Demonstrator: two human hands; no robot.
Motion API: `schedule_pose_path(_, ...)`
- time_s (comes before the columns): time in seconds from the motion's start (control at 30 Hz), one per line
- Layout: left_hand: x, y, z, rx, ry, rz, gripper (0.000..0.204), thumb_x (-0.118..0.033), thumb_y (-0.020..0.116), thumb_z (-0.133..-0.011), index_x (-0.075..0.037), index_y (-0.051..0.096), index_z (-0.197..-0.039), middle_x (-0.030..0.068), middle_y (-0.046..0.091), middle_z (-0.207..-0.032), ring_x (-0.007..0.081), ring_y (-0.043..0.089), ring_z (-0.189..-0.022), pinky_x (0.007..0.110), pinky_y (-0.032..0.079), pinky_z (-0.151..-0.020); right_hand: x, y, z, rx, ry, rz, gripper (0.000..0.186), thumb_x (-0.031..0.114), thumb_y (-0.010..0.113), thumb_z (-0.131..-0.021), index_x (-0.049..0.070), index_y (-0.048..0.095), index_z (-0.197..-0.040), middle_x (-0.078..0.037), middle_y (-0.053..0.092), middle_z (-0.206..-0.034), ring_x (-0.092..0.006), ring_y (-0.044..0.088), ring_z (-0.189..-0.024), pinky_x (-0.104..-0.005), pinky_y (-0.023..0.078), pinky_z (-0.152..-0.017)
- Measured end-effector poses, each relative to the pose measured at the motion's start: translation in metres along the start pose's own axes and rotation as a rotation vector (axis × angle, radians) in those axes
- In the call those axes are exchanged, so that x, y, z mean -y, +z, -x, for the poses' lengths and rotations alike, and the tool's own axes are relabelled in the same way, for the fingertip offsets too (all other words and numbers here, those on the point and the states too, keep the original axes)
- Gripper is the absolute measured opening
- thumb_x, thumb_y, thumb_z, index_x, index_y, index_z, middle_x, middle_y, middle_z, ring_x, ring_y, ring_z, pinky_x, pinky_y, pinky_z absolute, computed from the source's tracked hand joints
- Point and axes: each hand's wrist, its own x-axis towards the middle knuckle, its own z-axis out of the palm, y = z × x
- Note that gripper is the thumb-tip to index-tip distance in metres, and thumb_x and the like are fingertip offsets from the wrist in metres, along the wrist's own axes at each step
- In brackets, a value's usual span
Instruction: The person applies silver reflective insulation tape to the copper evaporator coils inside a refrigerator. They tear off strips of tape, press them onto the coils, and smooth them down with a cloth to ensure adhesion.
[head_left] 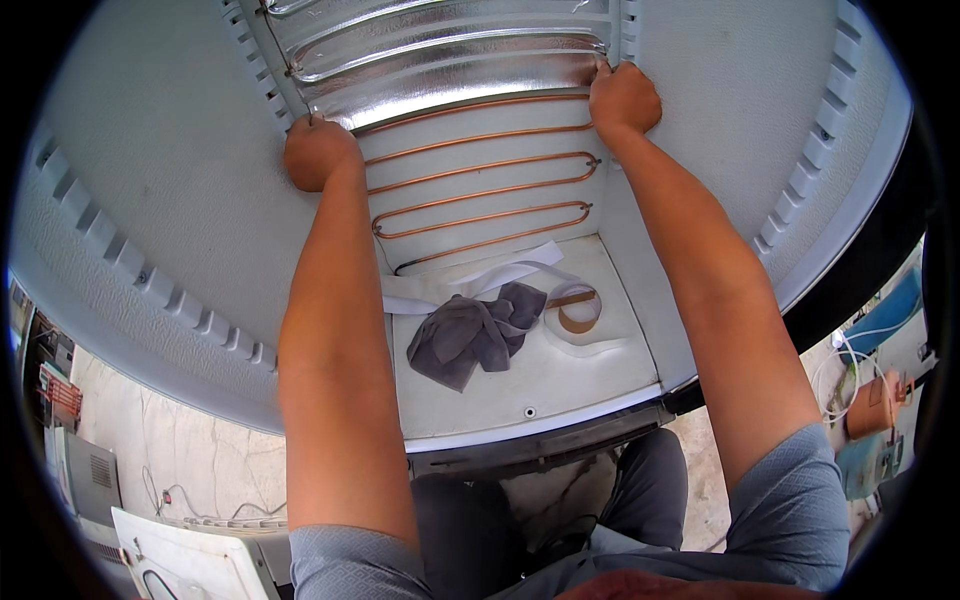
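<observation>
Both arms reach up into a white refrigerator cabinet, toward its back wall. A shiny silver foil sheet [460, 85] covers the upper part of that wall, with tube-shaped ridges showing under it. My left hand [322, 153] is closed at the foil's lower left corner. At the lower right corner, my right hand [625, 98] is closed too, its thumb against the foil edge. Below the foil, copper tubing [480, 143] winds back and forth across the bare wall. On the cabinet floor lie a crumpled grey cloth [475, 335], a partly unwound tape roll [580, 325] and a loose white strip [525, 262].
Ribbed shelf supports [125, 260] run along the cabinet's side walls. A small hole [530, 412] is near the front of its floor. Outside, a white panel [190, 555] lies lower left; a copper-coloured cylinder [870, 408] and a white cable [832, 390] are at right.
</observation>
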Motion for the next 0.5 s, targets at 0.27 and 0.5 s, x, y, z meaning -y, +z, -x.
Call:
schedule_pose_path(0.27, -0.001, -0.001, -0.001, 0.005, 0.012, -0.064, 0.025, -0.029, 0.062, -0.102, -0.015, 0.082, -0.106, 0.0118, 0.079, -0.103, 0.0313, 0.077, -0.089, 0.044, 0.06, -0.073, 0.0, 0.0, 0.003, -0.002, -0.004, 0.003, 0.043, 0.048, 0.061, -0.102, 0.008, 0.077, -0.101, -0.018, 0.078, -0.099, -0.0376, 0.076, -0.093, -0.0479, 0.061, -0.078)
schedule_pose_path(0.5, 0.005, -0.001, 0.01, 0.015, 0.034, -0.086, 0.025, -0.027, 0.061, -0.102, -0.015, 0.081, -0.107, 0.0107, 0.079, -0.104, 0.0315, 0.077, -0.089, 0.044, 0.06, -0.072, -0.009, 0.01, 0.007, 0.024, -0.005, 0.022, 0.041, 0.045, 0.061, -0.102, 0.008, 0.076, -0.099, -0.018, 0.077, -0.099, -0.0381, 0.076, -0.092, -0.0479, 0.061, -0.076)
